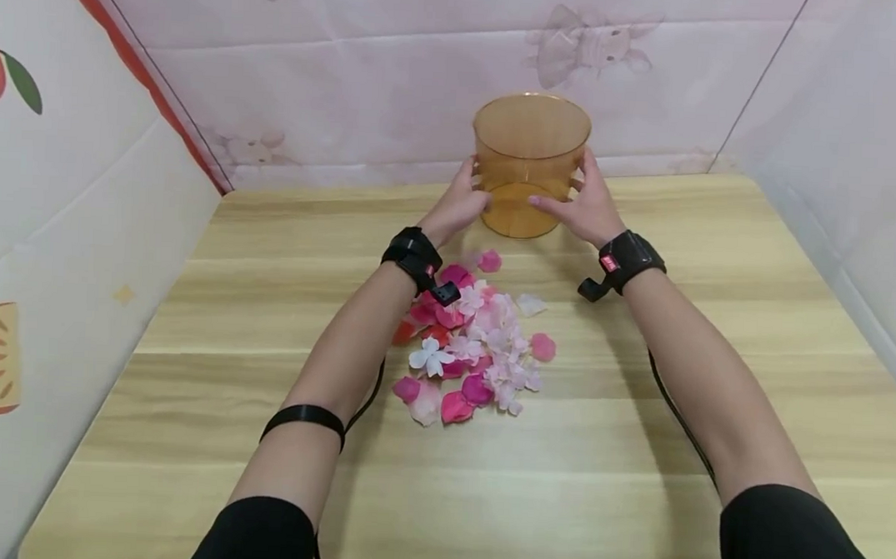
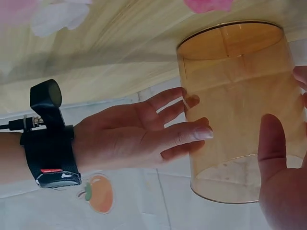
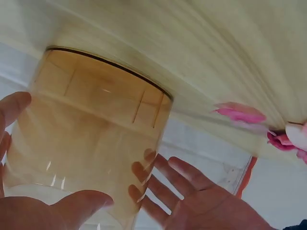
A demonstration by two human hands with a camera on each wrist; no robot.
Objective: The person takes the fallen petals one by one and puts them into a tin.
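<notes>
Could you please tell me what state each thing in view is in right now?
Amber plastic cup: upright on the table, open-topped, empty.
Left hand: fingers straight, against the cup's left side.
Right hand: fingers straight, against the cup's right side.
Petals and flowers: loose pile on the table, in front of the cup, outside it.
Wooden table: flat, bearing the cup and petals.

The left arm hides part of the petals (image 1: 470, 339) on the worktop (image 1: 635, 454). Fingers behind the cup (image 1: 529, 162) show only blurred through its tinted wall.
</notes>
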